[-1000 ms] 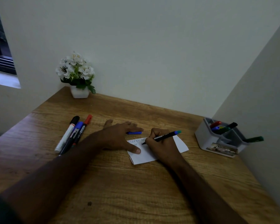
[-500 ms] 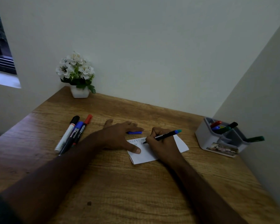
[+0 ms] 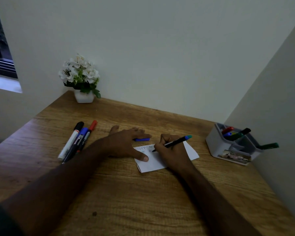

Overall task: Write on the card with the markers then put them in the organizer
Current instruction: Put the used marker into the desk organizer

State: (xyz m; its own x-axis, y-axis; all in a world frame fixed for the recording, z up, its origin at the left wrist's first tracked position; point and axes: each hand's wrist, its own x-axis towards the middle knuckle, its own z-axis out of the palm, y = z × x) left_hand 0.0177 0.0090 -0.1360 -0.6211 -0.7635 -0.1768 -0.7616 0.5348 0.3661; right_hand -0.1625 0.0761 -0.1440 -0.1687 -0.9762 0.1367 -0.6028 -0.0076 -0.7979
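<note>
Fingers of the right hand pinch a black marker, tip on the white card. Beside it, the left hand lies flat and empty, thumb pinning the card's near-left corner.

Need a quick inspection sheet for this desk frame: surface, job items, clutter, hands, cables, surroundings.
Surface: wooden desk, grain visible, one small dark spot near the front.
Job's things: white card with handwriting; three capped markers lying side by side at left; grey organizer at right, already holding several markers.
Clutter: blue cap lying beyond the card; potted white flowers in the back corner.
Grippers: left hand flat, thumb pinning the card; right hand gripping a black pen, tip on the card.
Cables: nothing seen.
Surroundings: plain walls behind and at right, window at far left.
</note>
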